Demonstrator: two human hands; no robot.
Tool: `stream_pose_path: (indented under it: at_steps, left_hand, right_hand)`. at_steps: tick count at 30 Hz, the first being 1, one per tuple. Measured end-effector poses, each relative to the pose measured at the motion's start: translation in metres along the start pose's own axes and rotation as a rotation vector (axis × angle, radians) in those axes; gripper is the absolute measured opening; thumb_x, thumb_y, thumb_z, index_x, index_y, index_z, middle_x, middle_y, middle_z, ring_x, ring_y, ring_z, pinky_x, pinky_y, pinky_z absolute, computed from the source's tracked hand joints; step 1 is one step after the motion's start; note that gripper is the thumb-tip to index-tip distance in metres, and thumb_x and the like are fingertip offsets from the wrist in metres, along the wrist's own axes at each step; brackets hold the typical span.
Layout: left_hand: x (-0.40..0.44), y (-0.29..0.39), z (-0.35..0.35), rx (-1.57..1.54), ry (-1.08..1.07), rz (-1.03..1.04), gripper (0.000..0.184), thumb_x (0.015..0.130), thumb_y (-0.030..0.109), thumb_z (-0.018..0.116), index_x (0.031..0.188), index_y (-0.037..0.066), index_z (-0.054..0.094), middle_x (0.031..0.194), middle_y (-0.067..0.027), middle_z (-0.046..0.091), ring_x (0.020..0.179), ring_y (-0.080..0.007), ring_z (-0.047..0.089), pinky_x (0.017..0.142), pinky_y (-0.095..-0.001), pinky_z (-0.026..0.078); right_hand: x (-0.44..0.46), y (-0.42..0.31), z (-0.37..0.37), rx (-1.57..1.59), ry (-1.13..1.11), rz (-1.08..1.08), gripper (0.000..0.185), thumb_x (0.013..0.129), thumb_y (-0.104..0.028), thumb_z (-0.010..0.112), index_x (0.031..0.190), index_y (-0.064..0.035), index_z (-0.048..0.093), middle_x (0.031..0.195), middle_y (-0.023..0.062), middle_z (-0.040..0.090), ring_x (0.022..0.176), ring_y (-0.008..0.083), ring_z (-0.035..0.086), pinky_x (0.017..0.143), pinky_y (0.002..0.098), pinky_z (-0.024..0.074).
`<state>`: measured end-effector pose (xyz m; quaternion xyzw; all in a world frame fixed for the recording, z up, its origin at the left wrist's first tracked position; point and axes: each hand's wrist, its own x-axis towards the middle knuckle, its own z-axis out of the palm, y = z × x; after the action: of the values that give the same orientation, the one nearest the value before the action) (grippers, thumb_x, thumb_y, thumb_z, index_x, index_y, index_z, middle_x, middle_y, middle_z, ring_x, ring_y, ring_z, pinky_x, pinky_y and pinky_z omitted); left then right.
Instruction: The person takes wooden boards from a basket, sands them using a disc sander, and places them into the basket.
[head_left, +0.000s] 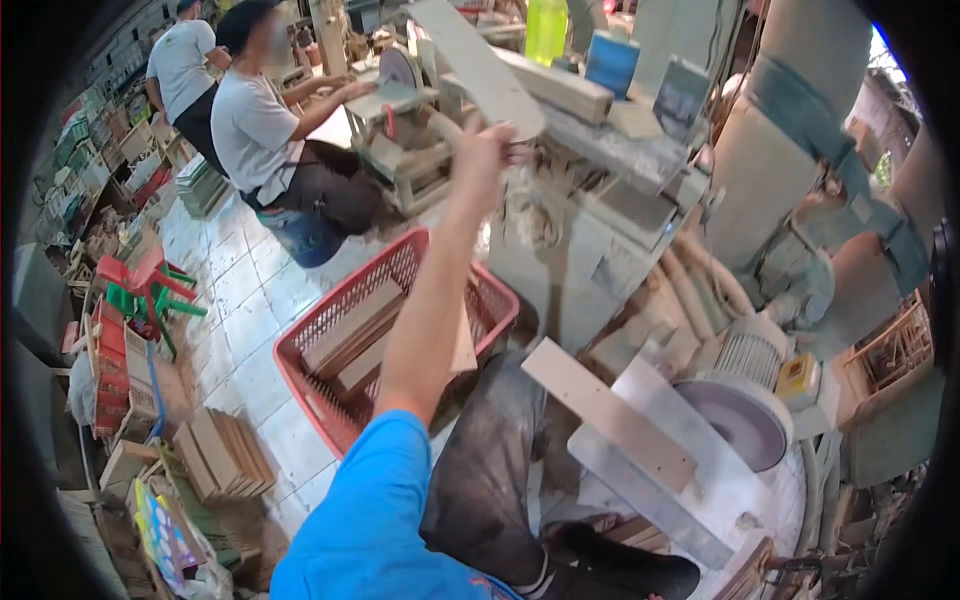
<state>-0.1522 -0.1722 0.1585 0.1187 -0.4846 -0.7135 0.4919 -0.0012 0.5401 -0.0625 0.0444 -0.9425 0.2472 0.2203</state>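
My left hand [485,160] is closed around the rounded near end of a long, flat pale wooden board [480,75]. My left arm reaches out over a red plastic basket [430,250] that holds several flat wooden pieces [360,325]. My right hand does not show. Close to my legs, another flat board [605,415] with small holes near one end lies on the metal work table [640,480] of a disc sander [735,425].
Two people in white shirts work at the upper left, one seated on a blue bucket [300,235] at another disc machine [398,70]. Stacked boards [222,452] and a red stool [150,275] stand on the tiled floor at left. Large ducts [830,60] rise at right.
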Motion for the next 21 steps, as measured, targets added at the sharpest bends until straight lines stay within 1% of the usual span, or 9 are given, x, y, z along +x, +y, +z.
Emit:
stream_pose_path:
  at_steps: [2,3,5,7,10,13,15,18,21]
  left_hand:
    - [-0.056,0.025,-0.024,0.120,0.165,0.026,0.033,0.091,0.009,0.056,0.124,0.006,0.055,0.102,-0.0023,0.064,0.081,-0.0118,0.060,0.066,-0.0247,0.049]
    - [-0.073,0.020,-0.052,0.170,0.182,0.022,0.038,0.090,0.009,0.056,0.128,0.006,0.054,0.101,-0.0022,0.063,0.081,-0.0101,0.058,0.066,-0.0238,0.047]
    - [-0.105,0.008,-0.112,0.283,0.151,-0.041,0.034,0.089,0.011,0.059,0.122,0.005,0.057,0.087,-0.0004,0.059,0.066,-0.0082,0.053,0.061,-0.0226,0.046]
    - [-0.145,-0.007,-0.150,0.332,0.190,-0.170,0.034,0.089,0.009,0.058,0.123,0.005,0.059,0.085,-0.0003,0.060,0.065,-0.0069,0.053,0.059,-0.0221,0.046]
    - [-0.192,-0.046,-0.193,0.342,0.208,-0.403,0.036,0.092,0.009,0.058,0.128,0.004,0.058,0.095,-0.0040,0.066,0.067,-0.0089,0.056,0.058,-0.0226,0.045]
    - [-0.213,-0.092,-0.202,0.290,0.206,-0.500,0.037,0.093,0.010,0.058,0.129,0.004,0.058,0.096,-0.0041,0.067,0.071,-0.0095,0.058,0.060,-0.0231,0.046]
    - [-0.217,-0.124,-0.199,0.207,0.149,-0.655,0.035,0.094,0.010,0.057,0.129,0.005,0.057,0.093,-0.0035,0.067,0.074,-0.0095,0.059,0.061,-0.0235,0.047]
    - [-0.216,-0.179,-0.186,0.198,0.195,-0.826,0.032,0.091,0.011,0.063,0.121,0.004,0.056,0.090,-0.0050,0.066,0.065,-0.0103,0.058,0.058,-0.0240,0.046]
    - [-0.217,-0.256,-0.195,0.095,0.225,-0.811,0.027,0.088,0.011,0.065,0.113,0.001,0.059,0.083,-0.0052,0.064,0.059,-0.0120,0.057,0.053,-0.0268,0.044]
  right_hand:
    - [-0.001,-0.001,0.001,0.054,-0.005,0.040,0.025,0.095,-0.019,0.062,0.099,0.0029,0.071,0.107,0.0226,0.065,0.104,0.0395,0.058,0.097,0.0492,0.0447]
    - [-0.002,0.002,0.000,0.050,-0.018,0.045,0.025,0.095,-0.019,0.062,0.099,0.0029,0.071,0.107,0.0226,0.065,0.104,0.0395,0.058,0.097,0.0492,0.0447]
    - [-0.001,0.006,0.002,-0.004,-0.020,-0.009,0.025,0.095,-0.020,0.061,0.100,0.0026,0.071,0.108,0.0225,0.065,0.105,0.0395,0.058,0.098,0.0495,0.0445]
    - [0.001,0.004,0.004,-0.004,-0.023,-0.022,0.025,0.095,-0.020,0.061,0.100,0.0029,0.071,0.108,0.0227,0.065,0.105,0.0396,0.058,0.098,0.0495,0.0445]
    - [0.001,0.002,0.004,-0.017,-0.022,-0.032,0.025,0.095,-0.019,0.061,0.099,0.0032,0.071,0.108,0.0230,0.065,0.104,0.0396,0.059,0.098,0.0496,0.0446]
    - [0.001,0.006,0.005,-0.027,-0.033,-0.042,0.024,0.094,-0.018,0.061,0.099,0.0035,0.071,0.107,0.0232,0.065,0.103,0.0392,0.059,0.098,0.0494,0.0447]
    - [0.001,0.009,0.005,-0.028,-0.032,-0.047,0.024,0.094,-0.018,0.061,0.098,0.0037,0.071,0.107,0.0232,0.066,0.103,0.0390,0.060,0.098,0.0493,0.0447]
    - [0.001,0.008,0.005,-0.055,-0.035,-0.056,0.023,0.093,-0.017,0.062,0.097,0.0040,0.072,0.105,0.0232,0.066,0.102,0.0387,0.060,0.098,0.0490,0.0448]
    - [-0.001,0.005,0.005,-0.041,-0.019,-0.028,0.024,0.092,-0.017,0.062,0.097,0.0043,0.072,0.104,0.0235,0.067,0.101,0.0389,0.060,0.097,0.0489,0.0450]
